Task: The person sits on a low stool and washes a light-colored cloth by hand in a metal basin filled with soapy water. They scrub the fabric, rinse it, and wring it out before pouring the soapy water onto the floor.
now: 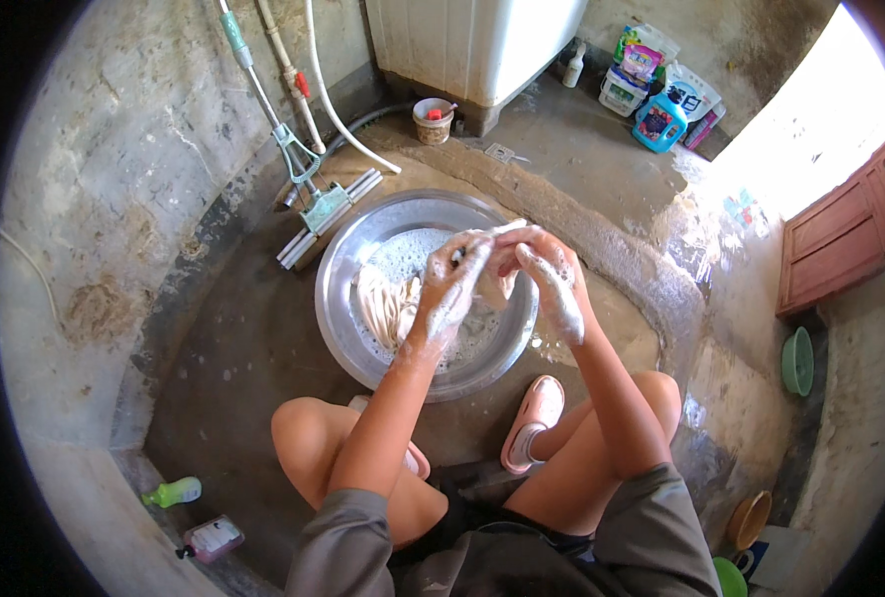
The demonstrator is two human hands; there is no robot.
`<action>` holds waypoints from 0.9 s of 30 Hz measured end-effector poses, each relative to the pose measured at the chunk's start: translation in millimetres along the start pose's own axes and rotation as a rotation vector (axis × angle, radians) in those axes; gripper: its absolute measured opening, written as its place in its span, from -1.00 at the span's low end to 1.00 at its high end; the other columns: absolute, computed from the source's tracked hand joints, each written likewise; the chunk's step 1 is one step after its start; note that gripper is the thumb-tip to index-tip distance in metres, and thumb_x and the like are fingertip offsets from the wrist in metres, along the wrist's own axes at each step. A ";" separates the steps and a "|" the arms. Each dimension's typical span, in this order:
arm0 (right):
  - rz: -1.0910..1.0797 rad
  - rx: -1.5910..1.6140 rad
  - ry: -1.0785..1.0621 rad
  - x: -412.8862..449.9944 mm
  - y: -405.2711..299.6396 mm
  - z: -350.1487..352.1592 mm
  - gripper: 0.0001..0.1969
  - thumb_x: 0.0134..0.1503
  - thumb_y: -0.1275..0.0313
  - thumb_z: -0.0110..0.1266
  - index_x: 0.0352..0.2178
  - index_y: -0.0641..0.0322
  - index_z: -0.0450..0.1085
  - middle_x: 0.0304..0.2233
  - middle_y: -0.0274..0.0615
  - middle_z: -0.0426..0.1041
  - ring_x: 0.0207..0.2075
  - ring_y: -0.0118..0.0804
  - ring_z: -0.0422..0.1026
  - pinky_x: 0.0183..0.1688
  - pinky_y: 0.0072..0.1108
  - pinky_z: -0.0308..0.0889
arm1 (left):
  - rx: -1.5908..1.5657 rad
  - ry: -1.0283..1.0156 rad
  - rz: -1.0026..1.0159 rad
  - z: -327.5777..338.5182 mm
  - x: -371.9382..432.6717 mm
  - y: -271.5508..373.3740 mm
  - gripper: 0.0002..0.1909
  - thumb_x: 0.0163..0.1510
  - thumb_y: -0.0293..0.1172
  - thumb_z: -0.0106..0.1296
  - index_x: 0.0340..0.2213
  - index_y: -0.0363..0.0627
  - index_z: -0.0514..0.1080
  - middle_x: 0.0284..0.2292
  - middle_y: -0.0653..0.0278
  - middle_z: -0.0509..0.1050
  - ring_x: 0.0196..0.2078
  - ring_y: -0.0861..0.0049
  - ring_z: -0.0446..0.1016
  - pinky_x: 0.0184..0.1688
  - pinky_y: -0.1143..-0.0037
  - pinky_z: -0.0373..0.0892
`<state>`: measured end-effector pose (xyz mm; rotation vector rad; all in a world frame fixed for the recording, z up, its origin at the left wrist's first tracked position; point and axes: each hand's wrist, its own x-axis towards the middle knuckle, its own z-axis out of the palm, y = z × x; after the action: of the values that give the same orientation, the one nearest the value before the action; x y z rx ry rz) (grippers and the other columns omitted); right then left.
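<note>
Over a wide metal basin [332, 317], both soapy hands meet around a small pale wet cloth [496, 292]. My left hand [454, 280] curls its fingers against the cloth, with thick lather along the wrist. My right hand [556, 280] presses in from the other side, foam along its thumb and palm edge. The fingers overlap and partly hide the cloth; a light edge shows above them and a fold hangs below. In the basin, cream-coloured fabric [380, 306] lies bunched at the left in sudsy water [413, 250].
A squeeze mop [327, 209], pipe [293, 74] and white hose [330, 112] stand beyond the basin. Near a white appliance [442, 45] is a small bucket [433, 130]. Detergent containers [659, 123] sit at back right; two bottles [177, 492] lie at lower left. A raised concrete ridge [584, 239] curves past the basin.
</note>
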<state>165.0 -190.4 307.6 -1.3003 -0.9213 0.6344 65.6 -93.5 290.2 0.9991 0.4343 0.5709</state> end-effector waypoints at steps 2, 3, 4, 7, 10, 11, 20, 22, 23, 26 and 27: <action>-0.027 0.141 0.115 0.6 3.7 0.6 -0.82 0.00 0.43 -0.12 -0.34 0.25 0.28 -0.50 -0.29 0.31 -0.43 -0.46 0.28 -0.32 -0.65 0.20 | -0.071 0.016 -0.046 -3.1 0.4 -0.2 -0.77 0.01 -0.24 -0.10 -0.35 -0.13 0.35 -0.42 0.36 0.39 -0.40 0.68 0.38 -0.39 0.67 0.31; -0.044 0.013 0.154 1.7 3.7 1.2 -0.81 -0.01 0.42 -0.11 -0.34 0.26 0.28 -0.49 -0.29 0.31 -0.42 -0.46 0.28 -0.32 -0.65 0.20 | -0.149 0.027 -0.069 -2.8 -1.1 2.4 -0.76 0.01 -0.23 -0.11 -0.35 -0.12 0.35 -0.42 0.36 0.39 -0.40 0.69 0.37 -0.37 0.66 0.31; -0.060 -0.115 0.193 3.6 3.0 1.5 -0.81 -0.01 0.41 -0.10 -0.34 0.26 0.28 -0.49 -0.29 0.30 -0.41 -0.46 0.27 -0.31 -0.65 0.20 | -0.133 0.023 -0.059 -4.2 -2.0 2.4 -0.75 0.02 -0.21 -0.12 -0.34 -0.13 0.34 -0.41 0.35 0.39 -0.38 0.68 0.37 -0.34 0.65 0.30; -0.082 -0.176 0.154 6.9 5.9 -0.1 -0.82 -0.04 0.38 -0.06 -0.41 0.27 0.27 -0.49 -0.32 0.26 -0.42 -0.51 0.23 -0.32 -0.70 0.17 | -0.098 -0.002 -0.039 -6.3 -2.5 0.3 -0.71 0.02 -0.18 -0.13 -0.33 -0.14 0.33 -0.38 0.34 0.38 -0.31 0.66 0.34 -0.25 0.62 0.26; 0.047 0.021 0.143 7.3 11.8 -1.4 -0.85 0.00 0.36 -0.08 -0.51 0.24 0.27 -0.56 -0.44 0.22 -0.48 -0.60 0.17 -0.41 -0.76 0.10 | -0.119 0.026 -0.060 -4.5 -1.7 3.0 -0.72 0.02 -0.18 -0.12 -0.33 -0.13 0.34 -0.39 0.35 0.38 -0.31 0.67 0.34 -0.26 0.64 0.25; 0.042 0.061 0.175 7.3 10.1 0.4 -0.85 0.00 0.36 -0.09 -0.51 0.23 0.27 -0.57 -0.46 0.21 -0.49 -0.61 0.16 -0.42 -0.77 0.09 | -0.152 0.068 -0.082 -0.5 -2.6 7.2 -0.74 0.02 -0.20 -0.12 -0.34 -0.13 0.34 -0.41 0.37 0.38 -0.35 0.69 0.34 -0.30 0.66 0.26; -0.669 -0.904 -0.016 -2.1 -7.1 44.9 -0.71 -0.10 0.29 0.01 -0.77 0.15 0.16 -0.78 -0.30 0.21 -0.73 -0.31 0.22 -0.59 -0.49 0.21 | -0.262 -0.023 -0.109 -14.3 0.9 -21.8 -0.62 0.05 -0.14 -0.21 -0.15 -0.07 0.25 -0.32 0.39 0.32 -0.26 0.72 0.28 -0.24 0.66 0.24; -0.865 -1.028 -0.083 -11.9 2.9 67.7 -0.73 -0.11 0.30 0.00 -0.78 0.10 0.18 -0.80 -0.31 0.20 -0.74 -0.37 0.21 -0.61 -0.52 0.19 | -0.225 -0.147 -0.124 -16.9 0.1 -23.1 -0.63 0.07 -0.17 -0.24 -0.15 -0.12 0.23 -0.36 0.43 0.29 -0.31 0.74 0.27 -0.28 0.67 0.26; -0.752 -1.122 -0.054 -6.0 10.1 63.8 -0.77 -0.14 0.30 0.02 -0.77 0.10 0.22 -0.80 -0.28 0.20 -0.74 -0.36 0.21 -0.62 -0.53 0.17 | -0.031 -0.208 -0.013 -25.7 7.6 -37.0 -0.64 0.06 -0.17 -0.24 -0.18 -0.13 0.25 -0.40 0.42 0.30 -0.33 0.73 0.28 -0.31 0.65 0.28; -0.269 -1.346 0.123 20.0 20.5 34.5 -0.89 -0.22 0.36 0.01 -0.66 0.14 0.29 -0.75 -0.23 0.26 -0.67 -0.33 0.24 -0.57 -0.51 0.18 | -0.247 0.031 -0.217 -8.5 -5.2 -36.0 -0.64 0.00 -0.16 -0.14 -0.24 -0.16 0.28 -0.39 0.38 0.33 -0.35 0.62 0.32 -0.36 0.62 0.30; -0.166 -1.392 0.142 23.6 11.5 30.9 -0.89 -0.25 0.39 0.00 -0.61 0.17 0.31 -0.72 -0.21 0.29 -0.64 -0.31 0.26 -0.53 -0.50 0.19 | -0.346 0.004 -0.299 3.0 -3.2 -20.4 -0.62 -0.01 -0.30 -0.14 -0.16 -0.23 0.20 -0.38 0.32 0.33 -0.37 0.64 0.30 -0.24 0.63 0.29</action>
<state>151.9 -152.5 301.6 -2.3825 -1.3835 -0.3790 70.0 -106.0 274.0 0.5884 0.4597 0.3616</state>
